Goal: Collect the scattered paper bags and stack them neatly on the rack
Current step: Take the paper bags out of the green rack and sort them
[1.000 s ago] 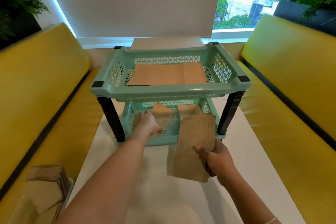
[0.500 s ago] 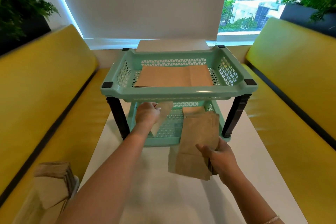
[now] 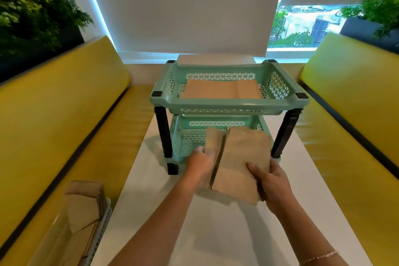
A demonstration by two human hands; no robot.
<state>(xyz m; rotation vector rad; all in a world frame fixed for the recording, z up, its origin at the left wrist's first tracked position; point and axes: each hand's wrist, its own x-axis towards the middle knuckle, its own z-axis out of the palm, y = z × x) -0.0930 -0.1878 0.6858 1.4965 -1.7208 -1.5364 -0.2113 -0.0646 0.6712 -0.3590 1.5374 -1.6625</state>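
A two-tier mint green rack with black legs stands on the white table. Flat brown paper bags lie in its top tray. My right hand grips a stack of brown paper bags by its lower right edge, in front of the lower tray. My left hand holds a single brown paper bag upright, just left of that stack and touching it. Part of the lower tray is hidden behind the bags.
Yellow benches run along both sides of the table. More brown paper bags sit in a holder at the lower left on the bench. Plants stand behind the backrests, and a window blind hangs behind the rack.
My left hand has drawn a single bag back out of the lower tray and brought it beside the stack. My right hand lifted the stack slightly toward the rack.
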